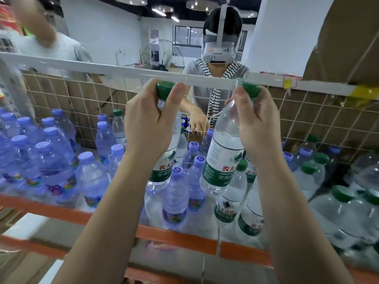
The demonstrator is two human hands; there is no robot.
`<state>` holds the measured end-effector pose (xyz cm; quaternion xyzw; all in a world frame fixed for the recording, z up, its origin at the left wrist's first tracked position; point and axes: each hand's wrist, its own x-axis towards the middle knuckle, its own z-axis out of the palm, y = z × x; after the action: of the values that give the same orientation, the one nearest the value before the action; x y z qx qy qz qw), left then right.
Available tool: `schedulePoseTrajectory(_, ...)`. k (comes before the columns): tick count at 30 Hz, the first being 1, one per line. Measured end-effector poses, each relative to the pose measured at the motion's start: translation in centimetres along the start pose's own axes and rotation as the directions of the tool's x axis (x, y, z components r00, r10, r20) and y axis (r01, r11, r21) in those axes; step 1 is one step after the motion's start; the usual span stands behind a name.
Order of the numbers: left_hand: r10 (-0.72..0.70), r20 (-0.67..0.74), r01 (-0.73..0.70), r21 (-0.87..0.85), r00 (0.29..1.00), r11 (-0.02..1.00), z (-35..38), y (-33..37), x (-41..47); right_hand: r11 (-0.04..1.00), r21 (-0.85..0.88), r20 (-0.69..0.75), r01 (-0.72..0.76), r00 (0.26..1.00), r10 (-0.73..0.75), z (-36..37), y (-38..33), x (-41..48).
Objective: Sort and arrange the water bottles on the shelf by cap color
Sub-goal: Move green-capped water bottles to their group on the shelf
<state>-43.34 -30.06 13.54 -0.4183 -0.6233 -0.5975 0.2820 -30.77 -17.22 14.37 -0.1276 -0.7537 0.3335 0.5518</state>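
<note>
My left hand (pixel 147 124) grips the neck of a green-capped bottle (pixel 163 169), held up above the shelf. In my right hand (pixel 254 124) hangs a second green-capped bottle (pixel 221 158), gripped just under its cap and tilted slightly. Both are lifted over the middle of the shelf. Purple-capped bottles (pixel 51 160) crowd the left side and the centre. Green-capped bottles (pixel 344 203) stand on the right, and one green-capped bottle (pixel 118 124) stands among the purple ones at the back.
An orange shelf edge (pixel 180 236) runs along the front. A wire grid (pixel 307 119) and a white bar (pixel 123 71) back the shelf. Behind it a person with a headset (pixel 219 50) reaches in with a hand (pixel 198 124); another person (pixel 51 44) stands back left.
</note>
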Motion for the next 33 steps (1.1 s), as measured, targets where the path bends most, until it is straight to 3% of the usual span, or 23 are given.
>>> schedulePoseTrajectory(3,-0.006,0.012,0.006,-0.015,1.0,1.0,-1.4,0.6,-1.5,0.999,0.016,0.004,-0.039,0.999,0.039,-1.0,-0.4,-2.5)
schedulePoseTrajectory(8,-0.141,0.236,0.19,-0.197,0.961,0.962,-1.6,1.2,-4.9,0.991,0.018,-0.035,-0.134,0.99,0.135,-3.5,-0.6,-7.6)
schedulePoseTrajectory(12,-0.171,0.363,0.298,-0.33,0.916,0.896,0.0,3.3,-8.8,0.978,-0.053,-0.073,-0.2,0.978,0.196,-6.6,-1.0,-11.6)
schedulePoseTrajectory(23,-0.01,0.611,0.385,-0.486,0.792,0.785,9.8,14.1,-17.5,0.923,-0.158,-0.243,-0.35,0.92,0.307,-20.5,0.1,-17.8)
schedulePoseTrajectory(27,0.029,0.62,0.362,-0.494,0.784,0.791,14.4,18.6,-19.5,0.925,-0.196,-0.239,-0.325,0.931,0.277,-26.7,1.7,-17.6)
schedulePoseTrajectory(33,-0.006,0.561,0.369,-0.537,0.828,0.759,20.8,24.7,-20.7,0.944,-0.203,-0.156,-0.261,0.96,0.232,-35.0,3.6,-14.1)
